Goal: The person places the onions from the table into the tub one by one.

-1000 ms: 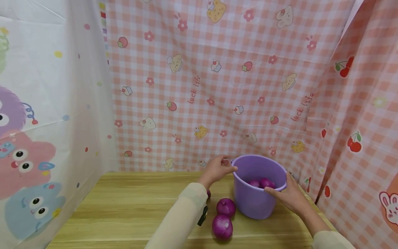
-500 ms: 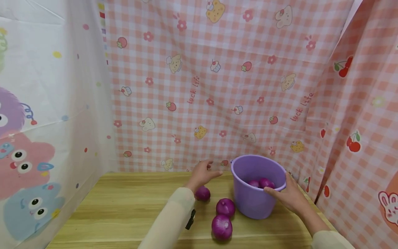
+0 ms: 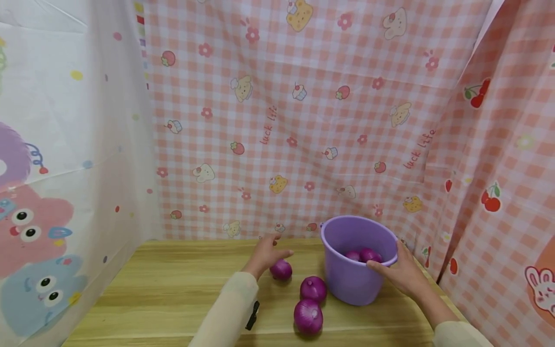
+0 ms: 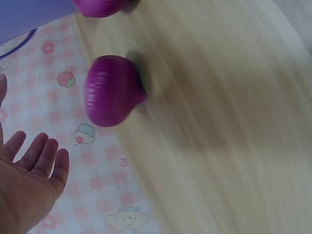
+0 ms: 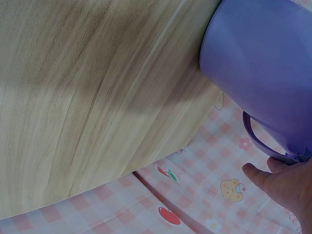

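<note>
My right hand (image 3: 403, 270) holds the purple bucket (image 3: 353, 284) by its right rim, thumb at the near edge. In the right wrist view its fingers (image 5: 261, 178) lie by the bucket's handle (image 5: 265, 146). Purple onions (image 3: 368, 254) lie inside the bucket. My left hand (image 3: 264, 255) hovers with fingers spread over the far part of the table, holding nothing. Just under and right of it sits a red onion (image 3: 281, 270), apart from the palm in the left wrist view. Two more onions, one (image 3: 313, 289) behind the other (image 3: 308, 316), touch each other left of the bucket.
The wooden table (image 3: 182, 289) ends at a pink checked curtain (image 3: 260, 144) behind it. A white cartoon-print curtain (image 3: 86, 193) hangs on the left, and another checked curtain (image 3: 498, 144) stands close beyond the right edge.
My left hand has come away from the bucket's left rim and moved left, beside the farthest onion, uncovering it. My right hand and the bucket stay in place.
</note>
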`<state>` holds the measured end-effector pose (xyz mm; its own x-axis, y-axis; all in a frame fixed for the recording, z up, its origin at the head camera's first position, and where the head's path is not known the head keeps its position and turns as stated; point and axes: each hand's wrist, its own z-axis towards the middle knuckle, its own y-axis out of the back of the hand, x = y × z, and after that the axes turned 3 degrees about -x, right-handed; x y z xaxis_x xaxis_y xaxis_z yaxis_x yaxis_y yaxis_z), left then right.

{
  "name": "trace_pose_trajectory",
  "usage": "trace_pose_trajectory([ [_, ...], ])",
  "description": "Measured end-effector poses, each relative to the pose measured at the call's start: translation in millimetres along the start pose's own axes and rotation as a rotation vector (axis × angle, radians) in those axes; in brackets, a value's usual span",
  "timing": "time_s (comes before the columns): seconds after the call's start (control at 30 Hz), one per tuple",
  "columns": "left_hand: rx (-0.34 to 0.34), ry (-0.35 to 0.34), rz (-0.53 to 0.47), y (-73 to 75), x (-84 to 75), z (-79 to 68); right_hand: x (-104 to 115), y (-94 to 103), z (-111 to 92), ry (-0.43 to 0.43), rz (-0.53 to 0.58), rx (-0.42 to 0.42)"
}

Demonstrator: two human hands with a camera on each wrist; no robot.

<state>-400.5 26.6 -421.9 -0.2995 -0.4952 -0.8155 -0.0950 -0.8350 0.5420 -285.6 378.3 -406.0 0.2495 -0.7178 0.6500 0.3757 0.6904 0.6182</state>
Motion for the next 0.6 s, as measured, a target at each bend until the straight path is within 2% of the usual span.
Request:
trace_pose_trajectory([
  [0.23,0.012,-0.006,0.012,-6.2,19.7,-3.5,3,1.1,-2,-0.047,-0.026,0.019],
  [0.47,0.019,-0.039,0.082,-14.0,36.0,-4.0,1,1.4,-1,-0.043,-0.025,0.015],
  [0.6,0.019,-0.024,0.070,-19.0,41.4,-4.8,0,1.5,-1,-0.050,-0.029,0.018],
])
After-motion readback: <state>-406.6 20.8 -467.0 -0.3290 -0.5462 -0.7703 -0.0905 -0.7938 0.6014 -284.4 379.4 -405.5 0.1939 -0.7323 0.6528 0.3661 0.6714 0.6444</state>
